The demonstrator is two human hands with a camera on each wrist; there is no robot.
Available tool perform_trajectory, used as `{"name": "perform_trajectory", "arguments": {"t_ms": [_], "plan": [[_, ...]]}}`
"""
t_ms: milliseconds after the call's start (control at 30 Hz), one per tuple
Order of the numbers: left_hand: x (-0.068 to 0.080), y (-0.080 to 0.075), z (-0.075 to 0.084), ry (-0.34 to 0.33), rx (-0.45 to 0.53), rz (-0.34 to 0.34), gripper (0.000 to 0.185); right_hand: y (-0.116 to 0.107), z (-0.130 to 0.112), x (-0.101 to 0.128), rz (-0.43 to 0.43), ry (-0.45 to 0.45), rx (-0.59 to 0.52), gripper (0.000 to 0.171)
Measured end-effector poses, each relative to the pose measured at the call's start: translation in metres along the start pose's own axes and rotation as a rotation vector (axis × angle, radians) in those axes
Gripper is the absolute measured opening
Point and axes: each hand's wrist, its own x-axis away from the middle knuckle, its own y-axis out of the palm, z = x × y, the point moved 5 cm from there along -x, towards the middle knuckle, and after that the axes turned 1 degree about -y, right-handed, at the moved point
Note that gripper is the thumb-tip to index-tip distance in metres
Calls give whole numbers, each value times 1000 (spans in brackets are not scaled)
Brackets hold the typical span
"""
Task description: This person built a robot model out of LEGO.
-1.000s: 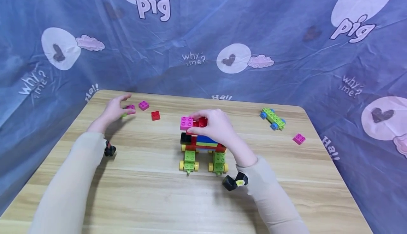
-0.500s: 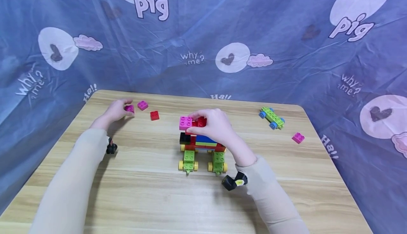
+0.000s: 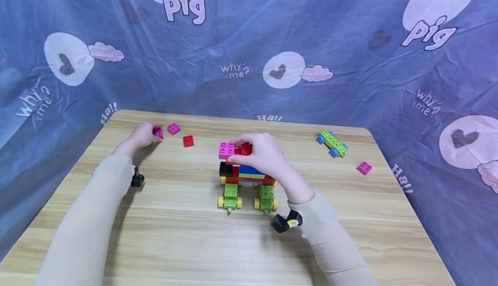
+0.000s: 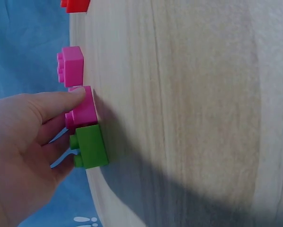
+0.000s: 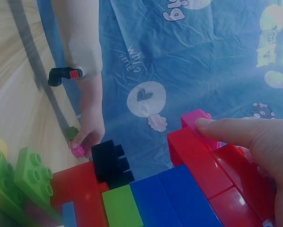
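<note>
At the table's far left, my left hand (image 3: 141, 135) pinches a pink toy brick (image 4: 88, 109), thumb on its near end and fingers behind it. A green brick (image 4: 91, 147) lies right against that brick in the left wrist view. My right hand (image 3: 265, 151) grips the top of a wheeled toy brick build (image 3: 249, 172), fingers and thumb around its red bricks (image 5: 198, 161). A pink brick (image 3: 226, 150) juts out at the top left of the build. Below are blue, lime, red and black bricks over two green wheeled bases (image 3: 231, 196).
Another pink brick (image 3: 173, 128) and a red brick (image 3: 188, 141) lie just right of my left hand. To the right are a lime wheeled base (image 3: 332, 143) with blue wheels and a pink brick (image 3: 364, 168). A blue printed cloth (image 3: 241, 39) hangs behind the wooden table (image 3: 186, 243).
My left hand has closed its fingers and thumb on the pink brick, after hovering open over it. The right hand has kept its grip on the build in the same place.
</note>
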Motion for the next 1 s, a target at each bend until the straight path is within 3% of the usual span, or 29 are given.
{"name": "perform_trajectory", "arguments": {"t_ms": [367, 667, 833, 1000], "plan": [[0, 3, -4, 3, -3, 22, 52, 1, -2, 0, 1, -10, 8, 41], [2, -8, 0, -5, 71, 81, 55, 1, -2, -1, -8, 2, 3, 41], [4, -16, 12, 12, 119, 115, 58, 0, -1, -1, -3, 7, -4, 40], [7, -29, 35, 59, 189, 186, 59, 0, 1, 0, -2, 11, -5, 40]]}}
